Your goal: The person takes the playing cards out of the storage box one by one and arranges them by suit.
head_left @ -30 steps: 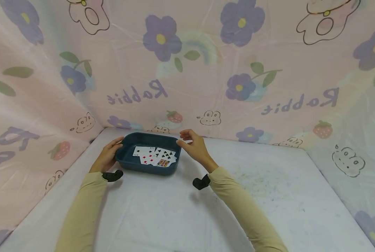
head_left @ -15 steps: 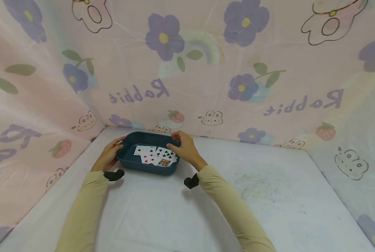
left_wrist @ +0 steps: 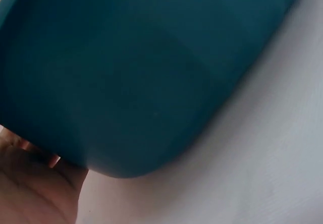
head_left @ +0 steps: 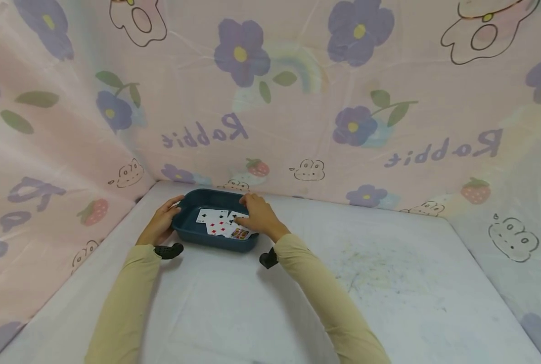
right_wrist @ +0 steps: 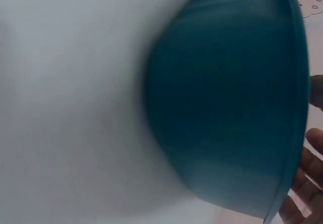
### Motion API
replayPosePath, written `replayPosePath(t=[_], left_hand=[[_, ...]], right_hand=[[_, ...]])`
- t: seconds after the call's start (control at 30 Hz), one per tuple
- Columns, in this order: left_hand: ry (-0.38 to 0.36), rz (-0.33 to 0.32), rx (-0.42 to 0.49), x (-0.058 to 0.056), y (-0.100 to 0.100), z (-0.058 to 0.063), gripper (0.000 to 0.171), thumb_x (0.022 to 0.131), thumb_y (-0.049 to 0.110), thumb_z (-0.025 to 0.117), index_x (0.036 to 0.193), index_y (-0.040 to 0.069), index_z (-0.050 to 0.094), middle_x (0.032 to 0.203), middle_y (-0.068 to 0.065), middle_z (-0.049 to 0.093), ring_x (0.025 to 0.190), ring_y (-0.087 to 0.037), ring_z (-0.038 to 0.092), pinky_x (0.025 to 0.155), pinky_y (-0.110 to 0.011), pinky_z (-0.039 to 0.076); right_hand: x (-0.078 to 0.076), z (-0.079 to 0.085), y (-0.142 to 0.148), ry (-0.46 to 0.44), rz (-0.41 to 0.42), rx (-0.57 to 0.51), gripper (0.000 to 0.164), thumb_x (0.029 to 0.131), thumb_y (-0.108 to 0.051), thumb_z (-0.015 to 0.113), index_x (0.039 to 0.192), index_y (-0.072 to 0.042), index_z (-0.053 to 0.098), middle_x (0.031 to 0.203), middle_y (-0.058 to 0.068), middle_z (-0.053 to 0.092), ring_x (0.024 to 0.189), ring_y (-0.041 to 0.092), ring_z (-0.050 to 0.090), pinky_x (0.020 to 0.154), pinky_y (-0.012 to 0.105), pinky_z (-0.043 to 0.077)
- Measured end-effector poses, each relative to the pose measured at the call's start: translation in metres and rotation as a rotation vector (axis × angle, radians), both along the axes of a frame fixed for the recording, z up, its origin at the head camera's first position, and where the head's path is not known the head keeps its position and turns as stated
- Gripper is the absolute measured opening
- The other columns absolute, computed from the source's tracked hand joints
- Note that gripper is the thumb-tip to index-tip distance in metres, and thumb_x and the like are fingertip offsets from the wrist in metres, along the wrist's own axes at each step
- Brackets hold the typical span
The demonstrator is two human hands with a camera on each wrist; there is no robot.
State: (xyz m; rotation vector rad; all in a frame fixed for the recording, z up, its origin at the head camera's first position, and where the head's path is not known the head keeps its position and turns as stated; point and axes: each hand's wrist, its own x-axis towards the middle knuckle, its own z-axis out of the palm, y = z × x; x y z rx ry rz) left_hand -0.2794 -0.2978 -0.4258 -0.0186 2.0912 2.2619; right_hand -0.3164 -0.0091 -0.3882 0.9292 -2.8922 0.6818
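A dark blue plastic basin (head_left: 216,244) stands on the white table, with several loose playing cards (head_left: 216,216) spread face up inside, among them spades, diamonds, clubs and a picture card. My left hand (head_left: 158,222) holds the basin's left end, its fingertips at the rim; in the left wrist view, part of that hand (left_wrist: 38,191) shows below the basin's wall (left_wrist: 141,82). Over the basin's right end reaches my right hand (head_left: 260,217), thumb above the cards and fingers spread, covering some of them. The right wrist view has its fingers (right_wrist: 310,166) beyond the rim.
The white table surface (head_left: 379,273) has faint coloured smudges on the right. Printed curtains with flowers and rabbits (head_left: 298,126) rise close behind the basin and at both sides. A black wrist camera (head_left: 169,251) sits on the left sleeve.
My right hand has moved left from the basin's right rim to over the cards inside. My left hand has kept its place at the left end. The head view has shifted slightly.
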Motion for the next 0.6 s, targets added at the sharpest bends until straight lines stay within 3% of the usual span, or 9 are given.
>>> replayPosePath(t=[0.23,0.6], left_hand=[[-0.004,0.008,-0.006,0.0,0.0,0.001,0.049,0.107,0.009,0.026,0.155,0.009,0.017,0.158,-0.017,0.012,0.135,-0.037,0.025,0.097,-0.035,0.04],[0.022,0.021,-0.033,-0.002,0.0,-0.003,0.048,0.107,0.01,0.027,0.154,0.009,0.019,0.154,-0.023,0.017,0.128,-0.036,0.036,0.086,-0.029,0.047]], right_hand=[[0.0,0.002,-0.01,0.071,-0.002,0.275,0.052,0.09,-0.038,0.068,0.131,-0.01,0.051,0.126,0.006,0.054,0.12,0.023,0.048,0.099,0.039,0.038],[-0.006,-0.006,-0.024,0.059,0.005,0.447,0.054,0.092,-0.038,0.066,0.132,-0.006,0.047,0.127,0.009,0.052,0.117,0.024,0.05,0.096,0.037,0.042]])
